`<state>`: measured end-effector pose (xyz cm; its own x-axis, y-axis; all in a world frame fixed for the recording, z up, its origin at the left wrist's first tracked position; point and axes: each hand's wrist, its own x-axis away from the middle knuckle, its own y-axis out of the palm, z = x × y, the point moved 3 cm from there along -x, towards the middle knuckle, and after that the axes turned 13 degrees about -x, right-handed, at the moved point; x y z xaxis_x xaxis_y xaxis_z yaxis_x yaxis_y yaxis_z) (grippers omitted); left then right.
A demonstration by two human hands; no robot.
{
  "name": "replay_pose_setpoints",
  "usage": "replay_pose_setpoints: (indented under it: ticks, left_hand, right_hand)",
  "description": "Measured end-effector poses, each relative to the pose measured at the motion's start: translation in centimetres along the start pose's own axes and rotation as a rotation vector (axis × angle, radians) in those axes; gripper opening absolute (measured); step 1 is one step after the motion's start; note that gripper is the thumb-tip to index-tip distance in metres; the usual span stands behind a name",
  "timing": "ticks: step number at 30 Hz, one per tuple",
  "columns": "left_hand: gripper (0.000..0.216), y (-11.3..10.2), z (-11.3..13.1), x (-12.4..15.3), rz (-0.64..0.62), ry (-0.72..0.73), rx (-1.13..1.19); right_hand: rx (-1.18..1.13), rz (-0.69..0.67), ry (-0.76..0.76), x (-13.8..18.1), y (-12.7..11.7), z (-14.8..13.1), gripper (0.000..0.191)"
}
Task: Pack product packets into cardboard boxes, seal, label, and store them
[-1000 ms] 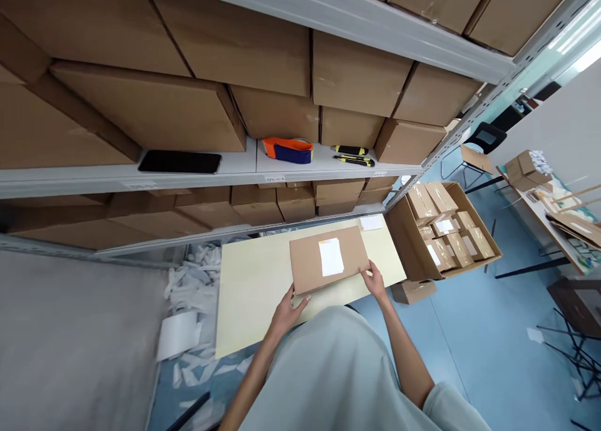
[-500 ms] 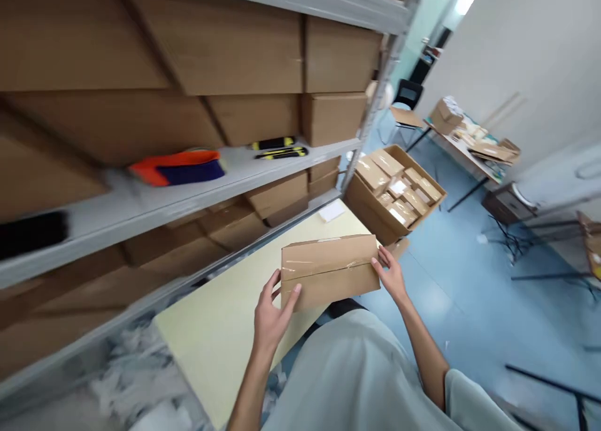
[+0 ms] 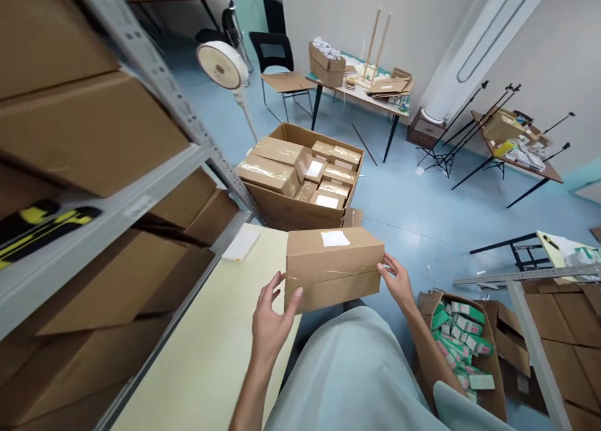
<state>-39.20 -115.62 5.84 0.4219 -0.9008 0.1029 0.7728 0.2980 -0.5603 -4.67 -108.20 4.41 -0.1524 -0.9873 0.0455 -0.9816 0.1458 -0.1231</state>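
A taped cardboard box with a white label on its top is held in front of me by both hands. My left hand grips its left end, thumb on the near face. At the right end, my right hand has its fingers and thumb against the edge. The box hangs over the right edge of a pale yellow board. Beyond it stands a large open carton filled with several taped boxes, some bearing white labels. A white pad of labels lies at the board's far end.
Metal shelving with cardboard boxes and yellow-black cutters runs along the left. A white fan, a chair and a cluttered table stand farther back. At right is a carton of green-and-white packets beside another shelf.
My view has swung to the right, bringing the large carton nearer the centre. The held box has tipped, so its labelled top shows more. Both hands keep their hold on it.
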Motion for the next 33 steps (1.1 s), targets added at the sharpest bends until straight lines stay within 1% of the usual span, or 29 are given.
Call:
replay_pose_setpoints:
  ticks: [4,7,11,13,15,19,23,25,27,29,30,31,33]
  left_hand:
    - [0.070,6.7,4.0,-2.9,-0.114,0.063,-0.026]
    - [0.071,12.3,6.2,-5.1,-0.191,0.058,-0.008]
    - [0.074,19.5,7.9,-7.8,-0.292,-0.009,0.039]
    - [0.074,22.8,8.5,-9.0,-0.346,-0.038,0.053]
    - [0.073,25.6,8.8,-10.0,-0.393,-0.061,0.052]
    - [0.071,30.4,8.7,-11.3,-0.494,-0.132,0.030]
    - [0.071,34.2,8.8,-13.2,-0.594,-0.223,0.080]
    - [0.070,36.0,9.1,-14.8,-0.667,-0.294,0.174]
    - [0.065,37.7,9.3,-16.7,-0.762,-0.382,0.326]
    - [0.057,39.2,9.1,-18.5,-0.839,-0.518,0.465]
    - [0.053,40.0,8.8,-19.3,-0.853,-0.608,0.515]
    - [0.048,40.7,8.3,-20.0,-0.841,-0.714,0.561]
    - [0.039,42.3,7.0,-21.2,-0.756,-0.916,0.656]
  right_hand:
    - [-0.018,0.158,0.028,-4.2,-5.4,1.8,0.073]
    - [-0.006,0.235,0.057,-7.6,-9.7,2.7,0.076]
    - [0.042,0.274,0.057,-11.8,-14.4,2.4,0.072]
    - [0.069,0.272,0.055,-13.8,-16.0,2.0,0.071]
    - [0.101,0.260,0.060,-15.8,-17.0,1.6,0.070]
    - [0.193,0.248,0.090,-20.0,-18.0,1.9,0.075]
    - [0.292,0.239,0.108,-25.0,-17.8,3.2,0.080]
    - [0.359,0.227,0.114,-27.7,-17.4,3.8,0.081]
    - [0.448,0.211,0.112,-30.7,-16.7,4.4,0.080]
    - [0.533,0.174,0.114,-33.9,-15.8,5.2,0.077]
    - [0.565,0.144,0.119,-35.7,-15.2,5.8,0.075]
    - [0.590,0.102,0.125,-37.6,-14.4,6.6,0.072]
    - [0.618,-0.007,0.126,-41.8,-12.4,8.7,0.068]
